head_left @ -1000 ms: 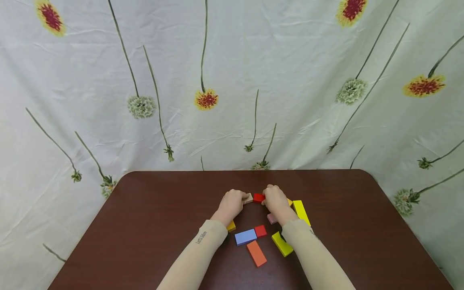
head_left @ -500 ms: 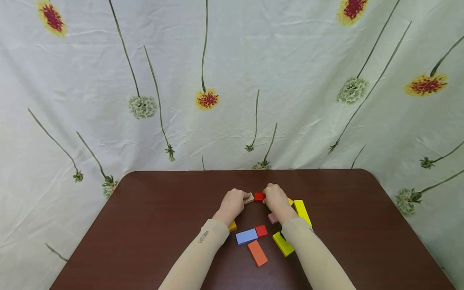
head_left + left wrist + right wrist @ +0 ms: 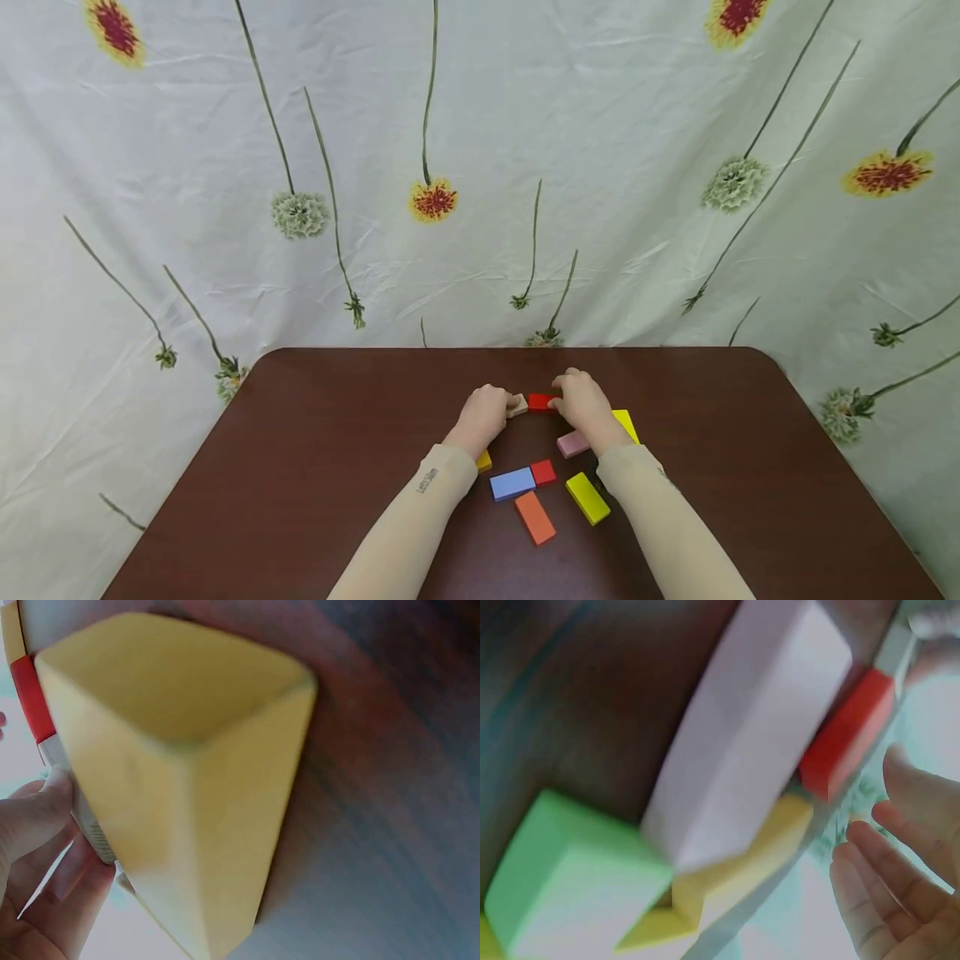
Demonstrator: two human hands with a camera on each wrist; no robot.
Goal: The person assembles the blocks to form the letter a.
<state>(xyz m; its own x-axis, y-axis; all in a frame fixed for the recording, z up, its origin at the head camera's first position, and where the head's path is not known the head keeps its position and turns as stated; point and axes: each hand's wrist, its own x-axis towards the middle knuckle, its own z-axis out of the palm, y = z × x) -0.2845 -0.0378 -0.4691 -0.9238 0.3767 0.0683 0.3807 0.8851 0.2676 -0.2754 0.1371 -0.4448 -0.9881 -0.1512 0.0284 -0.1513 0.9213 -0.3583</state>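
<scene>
One sleeve (image 3: 408, 521) reads "Let's Slim" (left fingers (image 3: 86, 896) pinching a beige block (image 3: 520, 405)), and right fingers (image 3: 892, 866) stand wide.

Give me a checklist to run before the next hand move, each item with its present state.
1. Left hand gripping the beige block: ok.
2. Right hand gripping a block: not ok, its fingers are open and hold nothing.
3. The beige block against the far red block: ok, end to end.
4. The left yellow block touching the beige block: cannot tell, the join is hidden.
5. Pink block apart from the far red block: ok, table shows between them.
</scene>
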